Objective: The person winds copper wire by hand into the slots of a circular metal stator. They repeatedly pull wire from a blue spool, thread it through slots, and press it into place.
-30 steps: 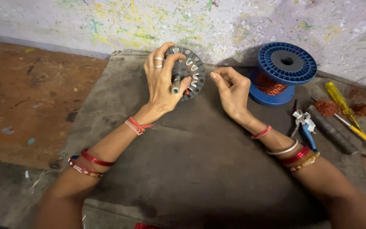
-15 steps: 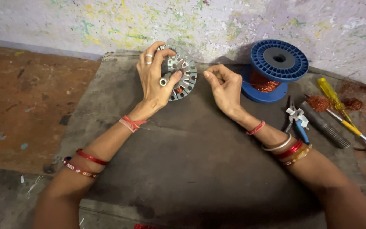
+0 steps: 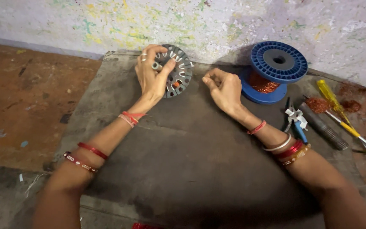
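Observation:
My left hand [image 3: 152,74] grips a round grey metal stator [image 3: 178,72] with slots around its edge, held upright on its rim over the dark mat [image 3: 183,161]. Its thumb presses across the centre shaft. My right hand [image 3: 223,87] hovers just right of the stator with fingers curled in a pinch; I cannot tell whether a thin wire runs between them. A blue spool [image 3: 276,70] of copper wire stands right behind the right hand.
Right of the spool lie blue-handled pliers [image 3: 296,121], a dark cylindrical tool [image 3: 323,127], yellow-handled screwdrivers [image 3: 337,108] and a tangle of copper wire scraps [image 3: 318,104]. A paint-spattered wall [image 3: 191,21] borders the far side. Bare reddish floor [image 3: 18,97] spreads left.
Both hands and the stator have shifted a little left and toward the wall. The right hand has drawn slightly away from the stator, still pinched.

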